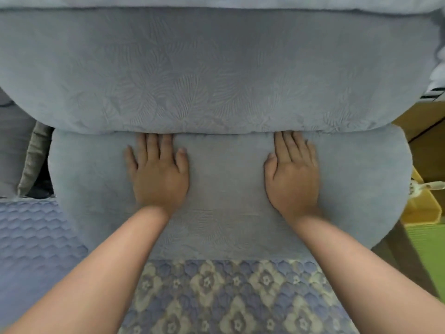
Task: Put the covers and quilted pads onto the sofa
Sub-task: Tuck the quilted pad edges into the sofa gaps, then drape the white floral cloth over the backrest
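The covered back cushion (216, 73) spans nearly the full width of the head view, its long axis running left to right, and overhangs the rear edge of the smaller seat cushion (228, 189) beneath it. The seat cushion, also in a blue-grey leaf-embossed cover, lies with its long axis left to right and rests on the patterned quilted pad (228, 297), which shows in front of it; a plain blue quilted pad (36, 237) lies beside it to the left. The seam where the two cushions meet lies directly ahead of both hands, at the fingertips. The left hand (160, 174) and right hand (292, 177) lie flat, palms down, fingers straight, pressing the seat cushion and gripping nothing. Both hands sit about equally near the seam, well apart across the cushion's centre. Judged from this, the coming move is a push straight back, seating the cushion under the overhang.
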Demonstrator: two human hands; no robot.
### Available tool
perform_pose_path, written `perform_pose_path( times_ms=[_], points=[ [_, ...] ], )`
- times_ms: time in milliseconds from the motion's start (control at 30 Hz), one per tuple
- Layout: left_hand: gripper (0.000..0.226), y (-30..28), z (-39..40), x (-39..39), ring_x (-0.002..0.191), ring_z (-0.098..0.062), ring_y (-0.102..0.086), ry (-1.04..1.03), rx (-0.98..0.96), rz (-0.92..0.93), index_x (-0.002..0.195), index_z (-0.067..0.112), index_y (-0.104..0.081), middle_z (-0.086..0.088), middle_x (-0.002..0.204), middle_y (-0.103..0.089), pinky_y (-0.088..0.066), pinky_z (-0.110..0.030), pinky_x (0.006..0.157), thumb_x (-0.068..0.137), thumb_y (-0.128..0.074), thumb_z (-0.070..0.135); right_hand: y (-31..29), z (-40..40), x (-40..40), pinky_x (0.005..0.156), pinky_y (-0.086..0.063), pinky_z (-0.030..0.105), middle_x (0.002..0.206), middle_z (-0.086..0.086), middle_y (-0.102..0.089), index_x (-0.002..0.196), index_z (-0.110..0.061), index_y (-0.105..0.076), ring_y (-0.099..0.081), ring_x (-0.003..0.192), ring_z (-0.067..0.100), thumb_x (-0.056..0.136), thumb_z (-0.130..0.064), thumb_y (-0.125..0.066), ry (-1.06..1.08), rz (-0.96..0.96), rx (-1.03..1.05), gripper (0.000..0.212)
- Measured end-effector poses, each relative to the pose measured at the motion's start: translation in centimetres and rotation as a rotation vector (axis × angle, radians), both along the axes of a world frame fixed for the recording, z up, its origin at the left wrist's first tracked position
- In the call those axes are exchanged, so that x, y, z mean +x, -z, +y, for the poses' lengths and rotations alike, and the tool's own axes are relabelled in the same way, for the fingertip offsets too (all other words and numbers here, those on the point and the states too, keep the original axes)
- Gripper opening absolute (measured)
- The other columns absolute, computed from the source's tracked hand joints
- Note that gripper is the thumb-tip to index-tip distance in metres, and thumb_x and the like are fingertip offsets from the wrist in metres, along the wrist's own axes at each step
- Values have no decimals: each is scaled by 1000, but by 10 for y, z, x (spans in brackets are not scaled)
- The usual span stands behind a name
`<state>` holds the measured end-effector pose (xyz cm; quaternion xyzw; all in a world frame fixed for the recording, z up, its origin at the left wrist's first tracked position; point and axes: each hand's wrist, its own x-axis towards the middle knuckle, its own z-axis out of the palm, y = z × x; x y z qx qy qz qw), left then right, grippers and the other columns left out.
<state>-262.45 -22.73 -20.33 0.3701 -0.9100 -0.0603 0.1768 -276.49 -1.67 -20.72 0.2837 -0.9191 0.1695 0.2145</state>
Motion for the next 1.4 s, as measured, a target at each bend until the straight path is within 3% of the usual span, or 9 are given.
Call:
perform_pose_path(
  times_ms=[100, 200, 300, 400, 600, 833, 967, 1200, 1400],
  points=[
    [82, 25, 68, 61, 154, -31, 10, -132, 266, 57, 159, 42, -4, -4, 169, 9, 1, -64, 117, 88, -33, 72, 14, 54, 63, 123, -16, 47, 156, 21, -36, 145, -6, -46, -30, 146, 36, 96, -30, -51, 33, -167, -151, 55],
    [129, 56, 81, 92, 154, -33, 7, -520, 884, 250, 153, 49, 16, -2, 167, 17, -23, -64, 117, 55, -54, 95, 42, 127, 116, 120, -23, 52, 157, 20, -29, 150, -10, -36, -31, 142, 37, 93, -38, -56, 610, -675, -465, 66],
    [144, 58, 69, 61, 153, -36, -6, -646, 1210, 515, 147, 56, 23, -2, 165, 20, -54, -70, 77, 46, -77, 84, 44, 122, 83, 97, -48, 63, 121, 13, -55, 123, -10, -52, -52, 102, 32, 92, -8, -49, 650, -1324, -1142, 31],
    [143, 68, 75, 41, 153, -31, -8, -482, 1239, 599, 143, 57, 28, 3, 164, 23, -53, -69, 81, 54, -82, 74, 57, 106, 22, 88, -52, 65, 100, 12, -44, 86, -6, -51, -46, 95, 33, 83, 10, -39, 564, -1432, -1227, 20],
    [133, 83, 62, 99, 138, -18, -42, -555, 1127, 649, 146, 63, -5, 19, 158, -27, -47, -61, 100, 37, -80, 85, 66, 131, 76, 77, -58, 43, 96, 5, -54, 133, -10, -50, -58, 88, 27, 94, -9, -49, 813, -1328, -1265, 39],
    [71, 23, -10, 70, 121, -21, -52, -614, 1365, 924, 148, 50, -31, 19, 140, -49, -54, -59, 64, 87, -65, 63, 9, 30, 27, 89, -49, 63, 96, 7, -50, 82, -18, -49, -53, 99, 29, 84, 1, -40, 678, -1527, -1242, 20],
    [79, 29, -17, 70, 126, -19, -49, -537, 1437, 889, 148, 59, -21, 26, 142, -46, -53, -61, 66, 84, -67, 64, 11, 33, 67, 71, -58, 49, 104, 7, -48, 113, -19, -52, -49, 95, 26, 84, -5, -47, 733, -1421, -1323, 33],
    [78, 46, -31, 151, 136, -35, -42, -848, 1715, 910, 149, 34, -36, -2, 153, -39, -36, -63, 106, 85, -57, 73, 1, -13, 109, 85, -55, 58, 81, 10, -42, 74, -13, -42, -49, 80, 30, 91, 4, -34, 662, -1784, -1189, 26],
    [102, 82, -72, 139, 123, -35, -54, -700, 1660, 826, 149, 37, -39, 2, 141, -51, -55, -58, 82, 66, -53, 94, 16, -25, 83, 80, -51, 58, 71, 6, -30, 68, -15, -37, -36, 66, 22, 80, 8, -34, 531, -1875, -1121, 27]
  ],
)
